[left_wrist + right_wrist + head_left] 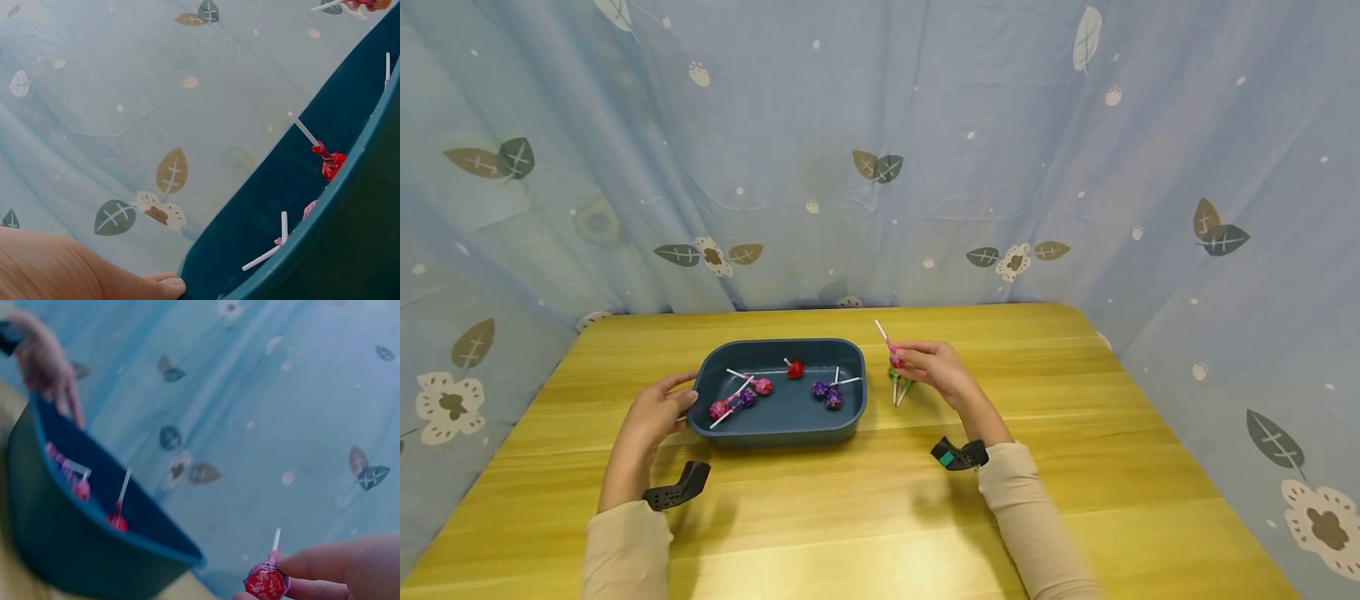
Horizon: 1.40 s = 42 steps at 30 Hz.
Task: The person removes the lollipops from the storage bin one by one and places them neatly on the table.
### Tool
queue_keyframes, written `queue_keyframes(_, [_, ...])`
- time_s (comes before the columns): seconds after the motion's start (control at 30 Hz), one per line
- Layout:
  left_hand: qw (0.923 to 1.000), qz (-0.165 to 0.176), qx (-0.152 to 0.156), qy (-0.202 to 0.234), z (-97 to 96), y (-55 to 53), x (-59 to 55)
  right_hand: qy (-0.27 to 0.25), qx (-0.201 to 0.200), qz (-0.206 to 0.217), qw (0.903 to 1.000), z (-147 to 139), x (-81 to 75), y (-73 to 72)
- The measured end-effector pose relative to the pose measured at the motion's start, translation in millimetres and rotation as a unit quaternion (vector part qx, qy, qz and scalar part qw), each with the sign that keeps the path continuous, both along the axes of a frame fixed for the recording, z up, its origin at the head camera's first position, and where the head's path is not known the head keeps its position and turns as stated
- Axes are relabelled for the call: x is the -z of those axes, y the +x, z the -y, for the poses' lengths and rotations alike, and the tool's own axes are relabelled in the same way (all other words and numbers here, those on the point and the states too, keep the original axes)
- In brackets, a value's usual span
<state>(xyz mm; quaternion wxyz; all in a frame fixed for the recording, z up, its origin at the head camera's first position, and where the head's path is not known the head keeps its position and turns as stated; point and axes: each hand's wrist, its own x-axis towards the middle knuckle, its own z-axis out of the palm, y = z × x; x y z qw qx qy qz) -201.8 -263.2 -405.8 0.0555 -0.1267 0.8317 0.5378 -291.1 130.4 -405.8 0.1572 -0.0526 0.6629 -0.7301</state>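
My left hand [655,412] rests against the left end of a dark blue box [782,435], its thumb tip touching the rim in the left wrist view. Inside the box lie several wrapped lollipops: a red one [794,369], pink ones [763,386] and purple ones [833,400]. To the right of the box, my right hand [942,371] pinches a pink-and-red lollipop [265,582] by its wrapped head, white stick pointing up. Green lollipops [904,388] lie on the table just under that hand, partly hidden by it.
The box stands on a yellow wood-grain table [820,533]. Behind and beside the table hangs a light blue curtain [820,100] with leaf and flower prints. A dark camera mount is strapped to each wrist.
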Motion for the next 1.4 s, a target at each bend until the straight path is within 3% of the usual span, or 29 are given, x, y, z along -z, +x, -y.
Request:
queue_keyframes(0.37, [0.9999,-0.006,-0.007,-0.004,-1.4,-0.3,0.2,0.079,-0.039,-0.013,0.9960,-41.3,16.5,3.2])
queue_keyframes(0.87, [1.0000,0.000,-0.005,0.004,-0.2,0.2,0.3,0.165,-0.063,-0.016,0.9841,-56.6,26.6,-0.7])
queue_keyframes(1.07, [1.0000,0.000,-0.007,0.000,-0.8,-0.4,-0.8,0.196,-0.047,-0.011,0.9794,-57.8,25.8,-9.8])
queue_keyframes(1.4, [1.0000,-0.004,-0.003,0.005,-0.4,0.0,-1.2,0.201,-0.004,-0.029,0.9791,-52.7,32.6,-21.1])
